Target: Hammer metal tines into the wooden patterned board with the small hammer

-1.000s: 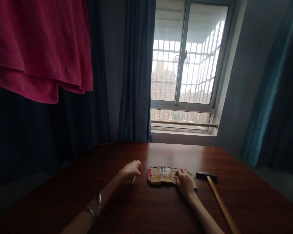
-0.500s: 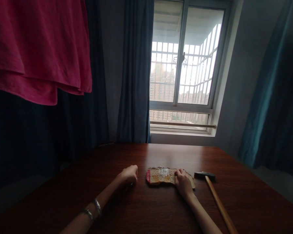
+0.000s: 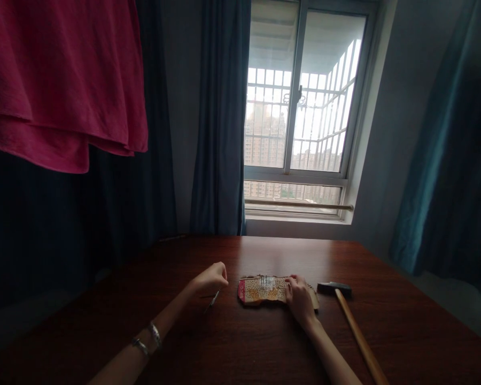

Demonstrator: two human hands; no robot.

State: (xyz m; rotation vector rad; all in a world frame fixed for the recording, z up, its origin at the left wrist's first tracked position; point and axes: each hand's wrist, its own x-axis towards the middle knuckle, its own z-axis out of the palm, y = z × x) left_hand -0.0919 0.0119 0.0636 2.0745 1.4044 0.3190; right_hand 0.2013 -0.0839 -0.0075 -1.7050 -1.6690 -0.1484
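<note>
A flat, uneven-edged piece of cardboard (image 3: pixel 250 293) with a dotted top and a red left end lies on the table. Several thin nails (image 3: pixel 263 279) stand upright near its far edge. My right hand (image 3: pixel 300 298) presses on the cardboard's right part, fingers bent over it. Left of the cardboard, my left hand (image 3: pixel 211 277) is closed in a pinch just above the table; what its fingertips hold, if anything, is too small to make out. Below that hand, several loose nails (image 3: pixel 212 300) lie on the wood.
To the right of the cardboard is a hammer (image 3: pixel 356 326), its dark head toward the window and wooden handle toward me. The brown wooden table (image 3: pixel 240 342) reaches to a barred window (image 3: pixel 300 133). Blue curtains (image 3: pixel 222 117) and a pink cloth (image 3: pixel 64 91) hang around it.
My left hand has lifted a little off the table, and the loose nails beneath it show more plainly. My right hand stays on the cardboard. The view has shifted slightly.
</note>
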